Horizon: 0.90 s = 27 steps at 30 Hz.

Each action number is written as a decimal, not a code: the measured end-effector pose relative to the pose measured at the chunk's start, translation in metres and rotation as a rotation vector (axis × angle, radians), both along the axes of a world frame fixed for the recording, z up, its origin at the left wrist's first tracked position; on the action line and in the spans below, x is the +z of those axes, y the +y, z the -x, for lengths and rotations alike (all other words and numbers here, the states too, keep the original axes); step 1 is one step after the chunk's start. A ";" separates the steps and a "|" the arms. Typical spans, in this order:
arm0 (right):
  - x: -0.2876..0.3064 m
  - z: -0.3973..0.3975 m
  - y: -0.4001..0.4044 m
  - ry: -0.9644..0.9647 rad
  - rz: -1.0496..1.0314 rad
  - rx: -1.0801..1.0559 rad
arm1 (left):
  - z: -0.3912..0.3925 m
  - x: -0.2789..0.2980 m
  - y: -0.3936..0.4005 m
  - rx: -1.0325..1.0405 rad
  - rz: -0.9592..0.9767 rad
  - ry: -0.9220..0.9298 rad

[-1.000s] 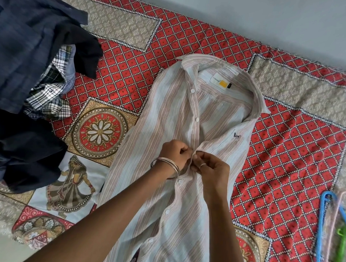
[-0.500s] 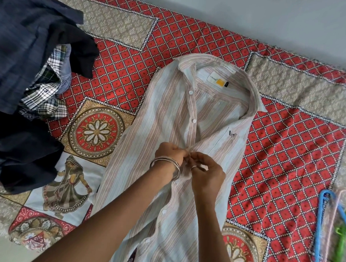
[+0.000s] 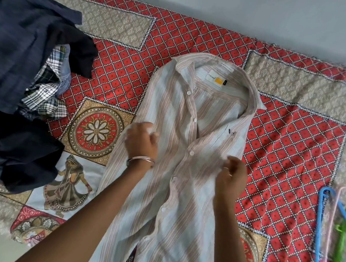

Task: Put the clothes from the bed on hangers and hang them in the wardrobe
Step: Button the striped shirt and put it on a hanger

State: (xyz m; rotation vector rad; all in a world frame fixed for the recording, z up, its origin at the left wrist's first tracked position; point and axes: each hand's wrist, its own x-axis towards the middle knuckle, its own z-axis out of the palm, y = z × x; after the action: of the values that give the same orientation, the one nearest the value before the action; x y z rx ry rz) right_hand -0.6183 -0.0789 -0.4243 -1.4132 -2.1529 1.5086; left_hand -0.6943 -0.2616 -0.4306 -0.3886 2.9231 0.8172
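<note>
Hands left the button placket: left hand point(image 3: 141, 141) fingers curled, blurred, on striped shirt point(image 3: 177, 190); right hand point(image 3: 232, 173) pinching cloth. Risk: the pull bunches shirt, undoing button.

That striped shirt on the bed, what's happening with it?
A person has the striped shirt spread flat on the patterned bedspread. The left hand and right hand rest on its front. More clothes are piled to the left, and the hangers lie unused on the right.
</note>
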 end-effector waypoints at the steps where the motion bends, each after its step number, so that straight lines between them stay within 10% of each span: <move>1: 0.000 -0.006 0.011 -0.041 -0.086 -0.093 | 0.003 0.000 -0.012 0.141 0.092 -0.042; 6: -0.027 -0.047 0.048 -0.432 0.086 -0.034 | 0.007 -0.004 -0.053 0.305 -0.087 -0.320; 22: -0.011 -0.037 0.017 -0.168 0.894 0.003 | -0.004 0.038 -0.071 0.387 -1.105 -0.592; 27: 0.031 -0.054 0.018 0.134 0.834 -0.067 | -0.012 0.046 -0.102 0.278 -1.300 -0.438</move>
State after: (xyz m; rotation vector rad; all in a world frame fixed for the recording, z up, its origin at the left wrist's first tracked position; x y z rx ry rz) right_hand -0.5648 -0.0608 -0.3933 -1.4758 -1.4053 2.5370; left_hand -0.6825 -0.3635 -0.3841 -0.6713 1.4747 2.0390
